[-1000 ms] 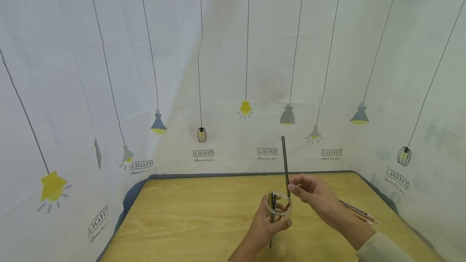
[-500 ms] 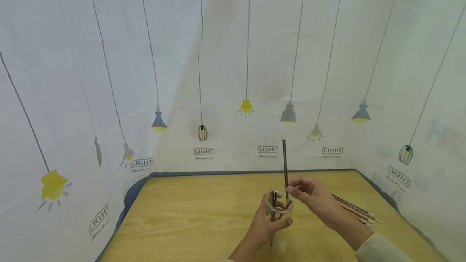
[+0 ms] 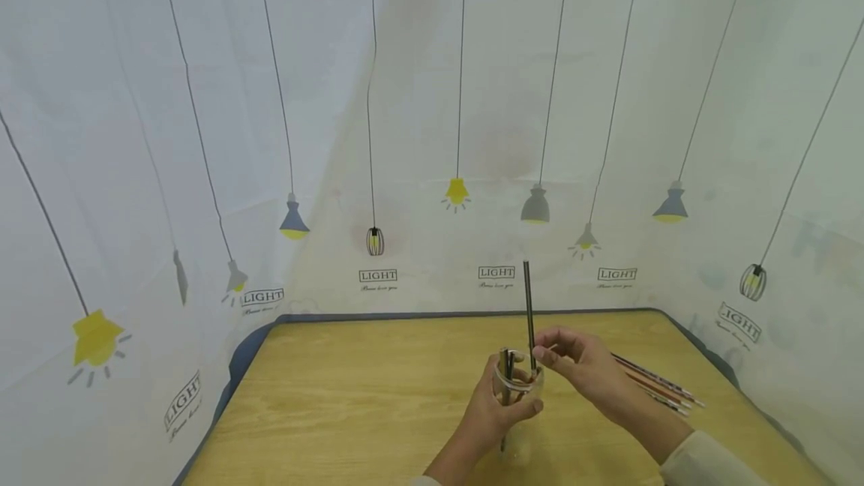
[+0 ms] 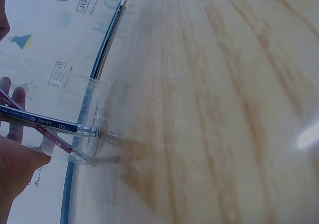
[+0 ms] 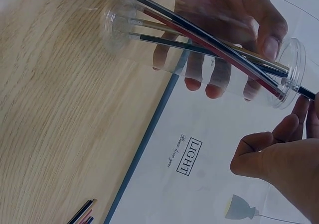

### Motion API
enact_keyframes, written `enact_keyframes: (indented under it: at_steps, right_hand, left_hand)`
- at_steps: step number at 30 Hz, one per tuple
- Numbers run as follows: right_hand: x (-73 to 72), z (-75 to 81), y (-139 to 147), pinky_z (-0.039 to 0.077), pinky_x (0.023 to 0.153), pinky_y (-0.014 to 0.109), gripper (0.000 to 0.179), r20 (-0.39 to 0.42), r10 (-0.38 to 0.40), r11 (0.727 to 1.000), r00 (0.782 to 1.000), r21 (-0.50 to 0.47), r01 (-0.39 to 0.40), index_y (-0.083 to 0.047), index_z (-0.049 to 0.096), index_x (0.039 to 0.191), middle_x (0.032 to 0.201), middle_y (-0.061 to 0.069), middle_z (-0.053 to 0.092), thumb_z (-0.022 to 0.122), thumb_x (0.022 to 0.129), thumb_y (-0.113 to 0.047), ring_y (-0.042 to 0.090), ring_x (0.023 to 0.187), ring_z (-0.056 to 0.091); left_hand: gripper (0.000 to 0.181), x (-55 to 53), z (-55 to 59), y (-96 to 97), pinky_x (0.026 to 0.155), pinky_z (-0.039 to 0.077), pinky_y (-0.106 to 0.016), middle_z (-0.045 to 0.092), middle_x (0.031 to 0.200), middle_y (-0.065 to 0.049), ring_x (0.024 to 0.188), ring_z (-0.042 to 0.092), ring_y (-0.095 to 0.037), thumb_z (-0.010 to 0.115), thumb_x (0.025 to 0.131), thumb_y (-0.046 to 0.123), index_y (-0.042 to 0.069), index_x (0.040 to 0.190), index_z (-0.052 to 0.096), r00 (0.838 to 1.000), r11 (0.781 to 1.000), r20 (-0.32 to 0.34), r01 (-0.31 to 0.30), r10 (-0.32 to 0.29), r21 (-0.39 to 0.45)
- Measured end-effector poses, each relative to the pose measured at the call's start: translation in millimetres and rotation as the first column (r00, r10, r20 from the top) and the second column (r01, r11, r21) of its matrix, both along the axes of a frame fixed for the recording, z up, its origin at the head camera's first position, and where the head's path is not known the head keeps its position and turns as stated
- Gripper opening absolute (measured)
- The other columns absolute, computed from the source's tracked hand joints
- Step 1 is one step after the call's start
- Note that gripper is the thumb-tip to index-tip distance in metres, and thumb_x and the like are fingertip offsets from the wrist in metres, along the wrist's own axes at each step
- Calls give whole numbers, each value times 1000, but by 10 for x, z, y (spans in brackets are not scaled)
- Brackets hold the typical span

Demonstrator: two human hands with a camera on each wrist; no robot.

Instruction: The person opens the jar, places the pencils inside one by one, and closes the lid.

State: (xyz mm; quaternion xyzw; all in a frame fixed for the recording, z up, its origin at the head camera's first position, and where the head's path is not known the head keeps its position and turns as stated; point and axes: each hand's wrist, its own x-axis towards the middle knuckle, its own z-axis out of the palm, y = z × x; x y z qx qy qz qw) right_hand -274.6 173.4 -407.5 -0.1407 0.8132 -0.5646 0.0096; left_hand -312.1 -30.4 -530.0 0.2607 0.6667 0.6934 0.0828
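My left hand [image 3: 496, 407] grips a clear round jar [image 3: 520, 385] from its left side, fingers wrapped round the wall. Several pencils stand inside it, among them a dark red pencil [image 5: 214, 52] and a dark blue one [image 4: 45, 119], eraser ends at the bottom. At the jar's mouth, my right hand [image 3: 587, 366] pinches a long dark pencil [image 3: 529, 306] between thumb and fingers. That pencil is nearly upright, its upper part rising well above the rim and its lower end inside the jar.
Several loose pencils [image 3: 661, 385] lie on the wooden table [image 3: 351, 388], to the right beyond my right forearm. White cloth [image 3: 418, 96] printed with hanging lamps stands round the back and sides of the table.
The dark pencil and my right hand have come slightly left and down toward the jar's mouth. My left hand keeps its grip on the jar. The head view has tilted a little.
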Motion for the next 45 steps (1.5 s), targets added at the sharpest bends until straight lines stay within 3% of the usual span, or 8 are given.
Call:
enact_keyframes:
  at_steps: [12, 19, 30, 35, 45]
  right_hand:
    - [9, -66, 28, 50, 98, 39, 33, -13, 21, 1000, 1000, 10, -21, 1, 69, 127, 120, 13, 73, 73, 107, -25, 19, 107, 64]
    - [16, -97, 30, 49, 97, 40, 30, -18, 33, 999, 999, 11, -33, -1, 70, 124, 118, 13, 72, 73, 107, -25, 20, 106, 63]
    - [54, -93, 90, 53, 99, 41, 37, -17, 23, 1000, 1000, -8, -24, -5, 67, 138, 136, 20, 66, 72, 109, -28, 23, 113, 66]
    - [77, -41, 118, 54, 103, 44, 39, -23, 16, 1000, 1000, -1, -16, -7, 66, 140, 140, 18, 65, 71, 109, -30, 23, 116, 64]
    - [88, -11, 137, 56, 105, 50, 39, -36, 13, 1000, 999, 13, -12, -9, 67, 141, 139, 13, 67, 71, 109, -30, 23, 118, 65]
  left_hand:
    - [71, -9, -12, 0, 119, 54, -46, 63, 141, 1, 138, 62, -20, 84, 95, 27, 35, 154, 46, 1000, 1000, -1, -3, 3, -19]
    - [70, 2, -5, 3, 119, 53, -50, 62, 141, -1, 133, 63, -21, 83, 94, 27, 33, 153, 46, 1000, 1000, -2, -6, 6, -10]
    - [74, 23, -3, -4, 121, 51, -54, 64, 144, 0, 139, 61, -22, 83, 95, 32, 27, 157, 44, 1000, 1000, -4, 4, -4, -14]
    - [73, 20, 0, -2, 122, 51, -54, 65, 146, 0, 141, 60, -22, 85, 95, 33, 32, 156, 44, 1000, 1000, 1, 1, -1, -12]
    - [74, 38, 14, 4, 128, 44, -61, 63, 142, 1, 144, 59, -23, 84, 96, 31, 25, 157, 43, 1000, 1000, -18, 4, -4, -12]
